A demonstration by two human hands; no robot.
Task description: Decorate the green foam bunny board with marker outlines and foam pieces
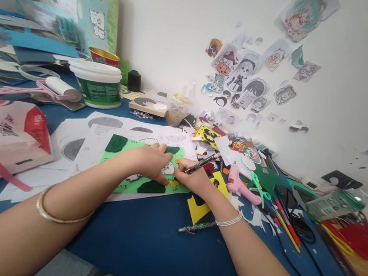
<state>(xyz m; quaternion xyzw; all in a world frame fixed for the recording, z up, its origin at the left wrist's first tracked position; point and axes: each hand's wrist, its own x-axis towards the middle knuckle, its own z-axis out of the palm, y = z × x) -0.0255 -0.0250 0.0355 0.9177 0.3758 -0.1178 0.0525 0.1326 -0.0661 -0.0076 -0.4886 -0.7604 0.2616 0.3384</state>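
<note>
Left hand [155, 161]: palm down on the light-green sheet [180, 188], fingers partly spread, no grip visible. Right hand [194, 176]: fingers curled, gripping a dark pen [204, 162]; fingertips beside a white cutout [168, 168] on the sheet. Nib contact cannot be told.

Blue worktop [142, 245], left to right: plastic bag [18, 134], white-and-green tub [97, 88], printed papers [65, 165] reaching beneath the green sheet, pink glue gun [240, 184], green scissors [260, 187], plastic bottle [336, 205]. White wall [171, 27] behind, character drawings [245, 69] fixed at right.

Green sheet lies flat near mid-worktop, long axis roughly left to right. Pen slants, upper end toward the right and away from the person.
</note>
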